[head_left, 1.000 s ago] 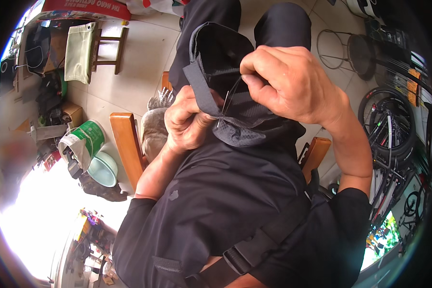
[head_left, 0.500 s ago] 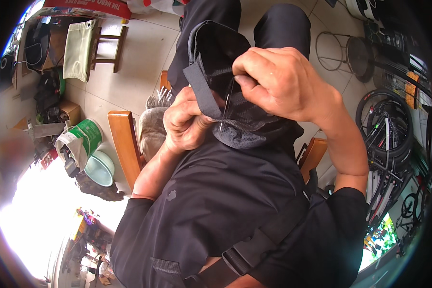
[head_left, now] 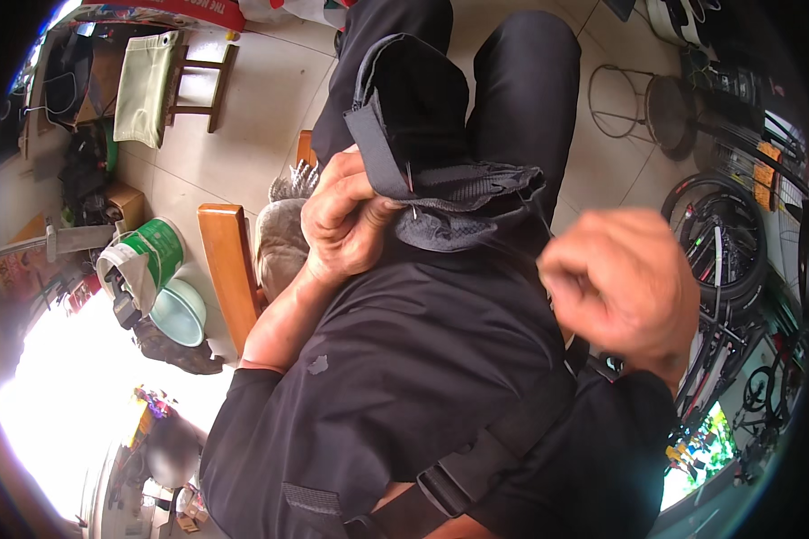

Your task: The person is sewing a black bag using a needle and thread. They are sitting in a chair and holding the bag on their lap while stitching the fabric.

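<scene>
A dark grey piece of sewn fabric [head_left: 449, 235] with a black lining and a wide black band [head_left: 376, 154] lies across my lap. My left hand [head_left: 346, 216] is closed on its edge, thumb and fingers pinching where the band meets the grey cloth. A thin, shiny needle [head_left: 411, 176] stands at that seam, partly hidden by the cloth. Out to the right, my right hand [head_left: 616, 283] is slightly blurred, its fingers closed in a pinch. A fine dark thread [head_left: 543, 223] runs from the fabric's right end toward those fingers.
Wooden chair arms flank me, the left one [head_left: 227, 269] beside a grey fringed cloth [head_left: 283, 238]. A green-and-white bucket [head_left: 160, 251] and pale basin [head_left: 180, 313] stand left. A folding stool [head_left: 148, 90] is farther off. Bicycle wheels [head_left: 715, 234] and a round stool [head_left: 672, 115] are at right.
My right hand has moved away from the fabric, right and toward me, with the thread trailing. My left hand keeps its pinch on the seam almost unmoved.
</scene>
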A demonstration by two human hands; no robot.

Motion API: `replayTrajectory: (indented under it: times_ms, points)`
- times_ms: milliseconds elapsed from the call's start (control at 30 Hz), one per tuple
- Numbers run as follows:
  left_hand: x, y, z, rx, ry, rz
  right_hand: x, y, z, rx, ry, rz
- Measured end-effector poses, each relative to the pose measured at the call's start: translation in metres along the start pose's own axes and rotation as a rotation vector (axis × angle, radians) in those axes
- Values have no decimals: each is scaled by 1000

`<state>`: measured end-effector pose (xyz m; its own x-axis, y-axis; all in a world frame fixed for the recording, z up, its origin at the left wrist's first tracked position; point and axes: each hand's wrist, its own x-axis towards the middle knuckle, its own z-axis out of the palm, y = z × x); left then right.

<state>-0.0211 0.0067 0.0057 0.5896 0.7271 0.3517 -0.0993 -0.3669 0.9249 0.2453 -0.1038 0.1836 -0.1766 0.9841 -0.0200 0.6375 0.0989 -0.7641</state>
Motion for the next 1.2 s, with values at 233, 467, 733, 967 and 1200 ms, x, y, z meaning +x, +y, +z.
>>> replayTrajectory:
  times_ms: [233,467,733,967,1200]
  points:
    - [11,2,-1,-22,-55,96,-142,76,-25,934,-152,1041]
    - [8,2,1,41,-113,117,-92,102,-20,-5,475,923]
    - [9,9,5,86,-104,172,56,61,46,726,-355,605]
    - [7,11,0,78,-130,72,59,68,61,1026,-302,662]
    - [0,-2,-2,-80,-201,-23,61,152,34,1284,333,525]
